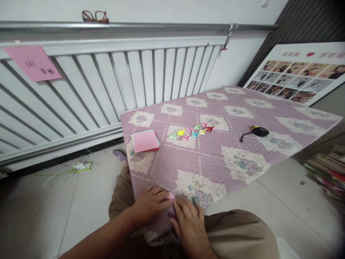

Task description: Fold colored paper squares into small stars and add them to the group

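Note:
A small piece of pink folded paper [170,196] lies on the near edge of the table, mostly hidden under fingers. My left hand [151,205] presses on its left side with the fingers together. From the right, my right hand [192,223] holds the paper's other side with its fingertips, thumb lower down. Farther up the cloth stands a cluster of several small folded paper pieces [194,134] in pink, green, yellow, blue and red. A stack of square coloured paper [146,141], pink on top, rests at the table's left edge.
A floral purple tablecloth [183,162] covers the table. On its right lies a black and yellow object with a short strap [260,131]. Behind are a white radiator [151,75], a pipe with glasses [95,16] and a photo board [296,75]. A power strip [81,166] lies on the floor.

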`<state>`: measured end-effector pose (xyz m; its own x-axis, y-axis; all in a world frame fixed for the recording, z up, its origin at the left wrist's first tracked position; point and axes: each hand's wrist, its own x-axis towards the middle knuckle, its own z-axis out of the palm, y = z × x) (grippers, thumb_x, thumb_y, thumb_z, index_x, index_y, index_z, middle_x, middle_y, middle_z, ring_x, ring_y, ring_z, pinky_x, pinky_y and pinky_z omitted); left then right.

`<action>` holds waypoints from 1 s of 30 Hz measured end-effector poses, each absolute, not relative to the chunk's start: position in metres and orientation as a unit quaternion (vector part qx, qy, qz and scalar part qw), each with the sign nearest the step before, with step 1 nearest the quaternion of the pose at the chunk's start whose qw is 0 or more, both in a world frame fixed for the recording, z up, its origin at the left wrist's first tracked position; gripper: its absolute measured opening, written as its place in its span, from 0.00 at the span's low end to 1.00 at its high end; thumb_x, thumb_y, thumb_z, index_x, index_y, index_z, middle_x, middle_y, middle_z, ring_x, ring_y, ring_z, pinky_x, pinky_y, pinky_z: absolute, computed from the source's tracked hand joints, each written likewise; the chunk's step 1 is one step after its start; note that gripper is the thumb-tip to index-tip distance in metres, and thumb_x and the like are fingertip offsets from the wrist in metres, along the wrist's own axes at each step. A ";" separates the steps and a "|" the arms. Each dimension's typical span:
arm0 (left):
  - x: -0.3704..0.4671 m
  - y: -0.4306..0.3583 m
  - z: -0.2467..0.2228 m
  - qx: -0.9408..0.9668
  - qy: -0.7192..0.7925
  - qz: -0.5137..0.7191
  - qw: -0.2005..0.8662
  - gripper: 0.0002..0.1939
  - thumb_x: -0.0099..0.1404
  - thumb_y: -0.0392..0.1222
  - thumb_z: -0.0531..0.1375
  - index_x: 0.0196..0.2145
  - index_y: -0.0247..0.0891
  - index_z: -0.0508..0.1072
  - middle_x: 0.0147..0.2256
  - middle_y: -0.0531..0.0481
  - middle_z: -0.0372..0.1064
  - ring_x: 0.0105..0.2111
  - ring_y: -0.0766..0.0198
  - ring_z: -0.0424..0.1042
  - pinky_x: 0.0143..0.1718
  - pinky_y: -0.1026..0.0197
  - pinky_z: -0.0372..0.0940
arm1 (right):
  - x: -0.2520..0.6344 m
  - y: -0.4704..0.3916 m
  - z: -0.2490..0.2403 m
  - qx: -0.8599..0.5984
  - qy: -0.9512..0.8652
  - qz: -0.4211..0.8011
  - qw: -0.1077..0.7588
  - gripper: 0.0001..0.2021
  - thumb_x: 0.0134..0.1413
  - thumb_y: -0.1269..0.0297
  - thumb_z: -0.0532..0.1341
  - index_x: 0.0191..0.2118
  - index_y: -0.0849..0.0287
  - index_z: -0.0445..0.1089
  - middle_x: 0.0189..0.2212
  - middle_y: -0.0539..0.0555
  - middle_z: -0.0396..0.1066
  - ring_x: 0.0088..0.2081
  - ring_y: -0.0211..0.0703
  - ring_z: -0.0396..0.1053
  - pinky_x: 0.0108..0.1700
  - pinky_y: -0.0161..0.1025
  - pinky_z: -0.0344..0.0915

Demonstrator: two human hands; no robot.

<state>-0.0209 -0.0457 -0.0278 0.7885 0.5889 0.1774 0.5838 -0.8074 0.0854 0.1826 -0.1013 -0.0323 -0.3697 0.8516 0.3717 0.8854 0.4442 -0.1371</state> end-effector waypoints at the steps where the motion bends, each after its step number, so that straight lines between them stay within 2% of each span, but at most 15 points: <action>1: -0.021 -0.046 -0.027 0.947 0.305 0.098 0.008 0.14 0.70 0.45 0.53 0.52 0.46 0.66 0.52 0.48 0.65 0.47 0.58 0.61 0.46 0.56 0.54 | 0.181 -0.102 -0.033 -0.520 -0.829 -0.046 0.199 0.16 0.60 0.59 0.56 0.53 0.53 0.65 0.48 0.53 0.71 0.50 0.49 0.64 0.58 0.51 0.41; 5: -0.022 -0.045 -0.024 0.950 0.296 0.094 0.002 0.13 0.70 0.44 0.52 0.51 0.45 0.67 0.52 0.48 0.65 0.47 0.58 0.62 0.45 0.55 0.54 | 0.178 -0.105 -0.039 -0.504 -0.839 -0.045 0.201 0.19 0.59 0.58 0.56 0.55 0.54 0.63 0.49 0.53 0.71 0.51 0.49 0.64 0.58 0.50 0.41; 13: -0.041 -0.050 -0.021 0.950 0.299 0.083 0.022 0.17 0.71 0.44 0.51 0.55 0.44 0.64 0.56 0.48 0.62 0.51 0.57 0.60 0.47 0.54 0.53 | 0.184 -0.107 -0.045 -0.504 -0.846 -0.045 0.170 0.23 0.55 0.60 0.58 0.57 0.51 0.61 0.51 0.52 0.70 0.51 0.51 0.62 0.57 0.53 0.41; 21: -0.047 -0.058 -0.023 0.943 0.324 0.060 0.034 0.17 0.72 0.43 0.49 0.56 0.43 0.63 0.58 0.49 0.61 0.54 0.56 0.58 0.51 0.52 0.52 | 0.193 -0.108 -0.049 -0.485 -0.855 -0.075 0.167 0.24 0.54 0.56 0.60 0.57 0.55 0.62 0.51 0.54 0.70 0.51 0.53 0.62 0.57 0.53 0.42; 30: -0.045 -0.057 -0.024 0.941 0.328 0.068 0.042 0.16 0.72 0.43 0.50 0.55 0.43 0.64 0.57 0.50 0.62 0.53 0.56 0.60 0.49 0.53 0.53 | 0.193 -0.101 -0.037 -0.516 -0.839 -0.036 0.172 0.19 0.56 0.56 0.60 0.53 0.50 0.65 0.45 0.51 0.73 0.47 0.51 0.65 0.57 0.55 0.42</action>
<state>-0.0452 -0.0566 -0.0237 0.7755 0.6233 0.1007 0.6118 -0.7812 0.1239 0.1927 -0.1013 -0.0370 -0.4091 0.8525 0.3253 0.8770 0.4658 -0.1177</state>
